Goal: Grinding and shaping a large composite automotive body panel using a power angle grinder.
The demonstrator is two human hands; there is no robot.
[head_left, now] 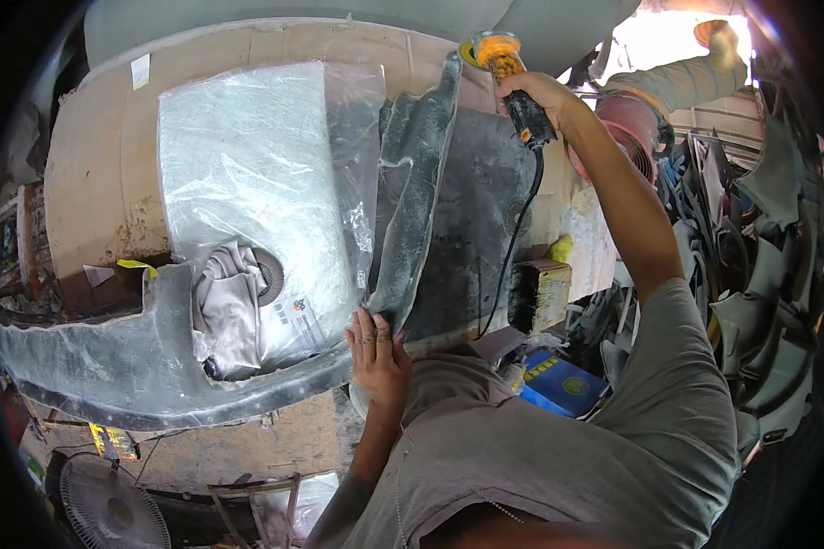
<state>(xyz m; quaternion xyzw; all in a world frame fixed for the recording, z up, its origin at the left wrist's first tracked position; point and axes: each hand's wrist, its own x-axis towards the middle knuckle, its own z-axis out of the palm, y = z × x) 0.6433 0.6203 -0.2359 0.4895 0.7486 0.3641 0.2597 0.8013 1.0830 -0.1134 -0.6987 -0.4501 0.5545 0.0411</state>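
My right hand [542, 97] is wrapped round the black rear handle of an orange angle grinder [504, 66], raised at the far side of the table. The grinder's disc end points to the left, and its cord hangs down toward the table's near edge. With fingers stretched out, my left hand [381, 362] rests on the near end of a grey moulded panel [412, 206]. This long, rough-edged piece lies lengthwise from near to far. A larger curved grey panel [92, 361] spreads along the near left side, beside my left hand.
A plastic-wrapped white fibre sheet [247, 156] covers the table's middle, with a grey cloth [229, 302] and a dark ring [270, 276] on it. A small box [542, 295] and a blue box [563, 382] are at right. A fan [114, 503] stands near left; stacked panels [760, 311] fill the right.
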